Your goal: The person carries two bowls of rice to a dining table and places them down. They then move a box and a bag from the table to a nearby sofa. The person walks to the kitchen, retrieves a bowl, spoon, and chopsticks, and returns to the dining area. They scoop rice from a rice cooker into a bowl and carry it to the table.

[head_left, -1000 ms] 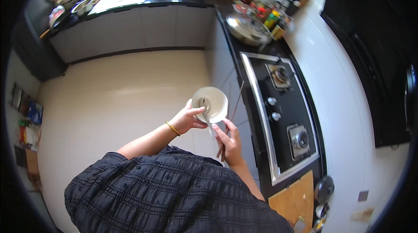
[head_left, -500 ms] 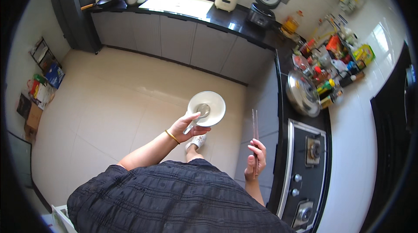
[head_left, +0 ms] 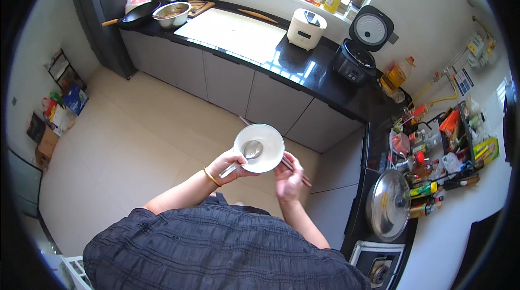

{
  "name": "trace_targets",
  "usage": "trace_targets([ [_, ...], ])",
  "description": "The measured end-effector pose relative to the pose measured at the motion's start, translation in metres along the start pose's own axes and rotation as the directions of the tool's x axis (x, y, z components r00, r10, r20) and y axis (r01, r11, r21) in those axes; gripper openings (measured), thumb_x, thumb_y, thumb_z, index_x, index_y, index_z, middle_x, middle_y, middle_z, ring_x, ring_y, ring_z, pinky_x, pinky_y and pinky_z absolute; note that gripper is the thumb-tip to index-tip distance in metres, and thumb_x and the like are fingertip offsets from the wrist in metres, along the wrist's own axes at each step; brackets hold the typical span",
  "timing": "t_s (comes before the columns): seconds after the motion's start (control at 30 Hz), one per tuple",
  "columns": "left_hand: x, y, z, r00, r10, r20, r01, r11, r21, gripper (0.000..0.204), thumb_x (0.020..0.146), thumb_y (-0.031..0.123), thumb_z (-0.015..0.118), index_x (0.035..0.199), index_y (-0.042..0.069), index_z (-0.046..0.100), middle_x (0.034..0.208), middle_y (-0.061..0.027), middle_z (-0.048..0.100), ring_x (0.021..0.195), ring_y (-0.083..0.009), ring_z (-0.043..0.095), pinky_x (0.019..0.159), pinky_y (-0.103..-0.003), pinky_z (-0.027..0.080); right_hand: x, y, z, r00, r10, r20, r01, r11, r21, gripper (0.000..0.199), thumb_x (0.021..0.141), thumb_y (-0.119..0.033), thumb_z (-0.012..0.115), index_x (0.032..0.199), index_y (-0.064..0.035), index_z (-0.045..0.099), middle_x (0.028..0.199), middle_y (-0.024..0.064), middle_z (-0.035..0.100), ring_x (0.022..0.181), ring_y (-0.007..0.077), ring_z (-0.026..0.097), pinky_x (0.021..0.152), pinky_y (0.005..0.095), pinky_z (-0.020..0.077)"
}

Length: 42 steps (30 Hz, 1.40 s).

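Note:
My left hand (head_left: 228, 166) grips a white bowl (head_left: 260, 147) by its near rim, thumb pressing the handle of a metal spoon (head_left: 245, 155) that lies inside the bowl. My right hand (head_left: 288, 178) is just to the right of the bowl, fingers closed on a pair of chopsticks (head_left: 295, 171) that pass under the bowl; their far tip shows at the bowl's upper left. Both hands are held in front of my chest, above the pale tiled floor (head_left: 135, 143).
A black L-shaped counter (head_left: 319, 81) runs along the back and right. On it stand a white rice cooker (head_left: 305, 28), an open black cooker (head_left: 361, 51), a pan and metal bowl (head_left: 170, 13), a steel lid (head_left: 389, 205), many bottles. A stove (head_left: 379, 268) is lower right. Bags lie at the left wall.
The view has swung left, away from the stove toward the back counter. My right hand, which held the chopsticks upright apart from the bowl, has come in beside the bowl with them slanted under it.

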<state>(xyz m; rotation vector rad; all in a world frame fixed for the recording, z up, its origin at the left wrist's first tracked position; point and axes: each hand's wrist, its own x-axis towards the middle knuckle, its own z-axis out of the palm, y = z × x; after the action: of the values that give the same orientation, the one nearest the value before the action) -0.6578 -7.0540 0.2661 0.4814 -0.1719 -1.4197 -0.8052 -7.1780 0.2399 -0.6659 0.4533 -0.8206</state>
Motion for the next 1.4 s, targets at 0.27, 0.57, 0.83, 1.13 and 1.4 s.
trace_targets([
  [0.27, 0.153, 0.064, -0.027, 0.996, -0.089, 0.000, 0.089, 0.994, -0.056, 0.062, 0.070, -0.001, 0.050, 0.128, -0.002, 0.030, 0.125, -0.0201, 0.042, 0.113, -0.0336, 0.046, 0.094, -0.052, 0.039, 0.153, 0.030, -0.016, 0.984, 0.151, -0.093, -0.142, 0.986, 0.091, 0.031, 0.092, -0.026, 0.039, 0.113, -0.0041, 0.046, 0.114, 0.0110, 0.052, 0.105, 0.0223, 0.052, 0.090, 0.0351, 0.0425],
  [0.57, 0.370, 0.149, -0.018, 0.960, -0.254, 0.114, 0.254, 0.967, 0.014, 0.065, 0.069, 0.000, 0.050, 0.131, -0.002, 0.029, 0.124, -0.0199, 0.046, 0.111, -0.0331, 0.049, 0.092, -0.053, 0.041, 0.318, -0.027, -0.041, 0.959, 0.256, 0.123, -0.254, 0.967, -0.032, 0.032, 0.087, -0.019, 0.055, 0.115, -0.0073, 0.048, 0.107, 0.0067, 0.057, 0.100, 0.0165, 0.054, 0.082, 0.0308, 0.0450],
  [0.83, 0.524, 0.191, -0.009, 0.968, -0.245, -0.059, 0.251, 0.957, 0.146, 0.062, 0.068, -0.001, 0.050, 0.128, 0.001, 0.033, 0.123, -0.0150, 0.045, 0.109, -0.0327, 0.050, 0.087, -0.053, 0.045, 0.427, -0.173, -0.122, 0.901, -0.317, -0.297, 0.006, 0.694, -0.720, 0.015, 0.083, -0.003, 0.057, 0.098, -0.0036, 0.056, 0.083, 0.0050, 0.060, 0.066, 0.0096, 0.056, 0.059, 0.0221, 0.0474],
  [1.13, 0.618, 0.142, 0.037, 0.957, -0.027, -0.289, 0.110, 0.954, 0.277, 0.062, 0.064, -0.004, 0.050, 0.124, 0.000, 0.035, 0.115, -0.0161, 0.047, 0.099, -0.0294, 0.055, 0.072, -0.047, 0.054, 0.652, -0.374, -0.179, 0.806, -0.416, 0.421, 0.285, -0.351, -0.892, 0.016, 0.077, -0.015, 0.062, 0.086, -0.0016, 0.059, 0.084, 0.0125, 0.058, 0.071, 0.0281, 0.057, 0.065, 0.0344, 0.0467],
  [1.4, 0.650, 0.119, 0.050, 0.882, 0.115, -0.457, -0.002, 0.971, 0.239, 0.061, 0.062, -0.006, 0.054, 0.121, -0.001, 0.038, 0.111, -0.0156, 0.049, 0.097, -0.0260, 0.056, 0.070, -0.039, 0.056, 0.762, -0.388, -0.172, 0.916, 0.400, 0.043, 0.348, -0.733, -0.585, 0.020, 0.065, -0.014, 0.064, 0.080, -0.0004, 0.064, 0.081, 0.0189, 0.063, 0.081, 0.0330, 0.062, 0.074, 0.0396, 0.0507],
])
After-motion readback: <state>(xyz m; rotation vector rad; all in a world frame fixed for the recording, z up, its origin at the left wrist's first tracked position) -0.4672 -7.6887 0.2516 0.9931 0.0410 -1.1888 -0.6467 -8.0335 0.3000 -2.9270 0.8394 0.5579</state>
